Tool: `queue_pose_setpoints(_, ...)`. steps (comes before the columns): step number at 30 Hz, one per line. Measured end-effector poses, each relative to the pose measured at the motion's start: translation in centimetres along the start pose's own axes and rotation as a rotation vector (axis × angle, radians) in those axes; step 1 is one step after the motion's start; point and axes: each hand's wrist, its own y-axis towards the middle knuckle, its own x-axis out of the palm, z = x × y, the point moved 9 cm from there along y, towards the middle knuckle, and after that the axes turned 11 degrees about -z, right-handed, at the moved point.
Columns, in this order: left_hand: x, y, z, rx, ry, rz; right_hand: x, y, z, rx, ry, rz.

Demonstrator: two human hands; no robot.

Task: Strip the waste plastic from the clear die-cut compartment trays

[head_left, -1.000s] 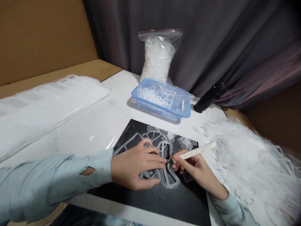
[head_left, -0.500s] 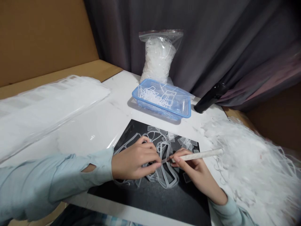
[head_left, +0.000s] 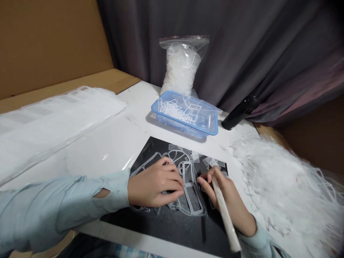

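A person's left hand (head_left: 155, 183) lies curled over clear plastic frames (head_left: 192, 200) tangled on a black mat (head_left: 172, 229) at the near side of a white marble-look table (head_left: 134, 107), its fingers bent down onto the pieces; whether they pinch one cannot be told from this view. Just to the right, the right hand (head_left: 224, 191) is closed around a slim white-handled tool (head_left: 225, 215). The handle slants toward the near side, and its tip is hidden by the fingers. Both hands sit over the middle of the mat, with loose clear squares (head_left: 212, 162) at its far right. Pale blue sleeves (head_left: 67, 204) cover both arms, the left one showing a slit along the forearm. Farther off on the table, a blue mesh basket (head_left: 185, 115) holds more clear frames, and a zip-top bag (head_left: 181, 66) packed with white plastic pieces stands behind it. A black cylindrical object (head_left: 240, 113) lies to the basket's right, beyond a mound of white plastic trimmings (head_left: 285, 179) at the right of the scene. A long pack of clear plastic sheeting (head_left: 53, 125) lies at left. A dark grey curtain (head_left: 255, 46) hangs at the far side, with a cardboard panel (head_left: 53, 46) at far left.
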Motion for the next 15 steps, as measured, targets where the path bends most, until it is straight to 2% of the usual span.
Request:
queue_pose_setpoints(4, 0.0, 0.0, 0.3, 0.01, 0.029, -0.005, 2.0, -0.1, -0.1, -0.059, 0.2, -0.144)
queue_pose_setpoints(10, -0.2, -0.1, 0.6, 0.011, 0.076, -0.002, 1.7, 0.0, -0.4, -0.023, 0.508, -0.093)
queue_pose_setpoints(15, -0.7, -0.3, 1.0, 0.067, 0.159, 0.045, 3.5, 0.2, -0.5, -0.011, 0.792, -0.11)
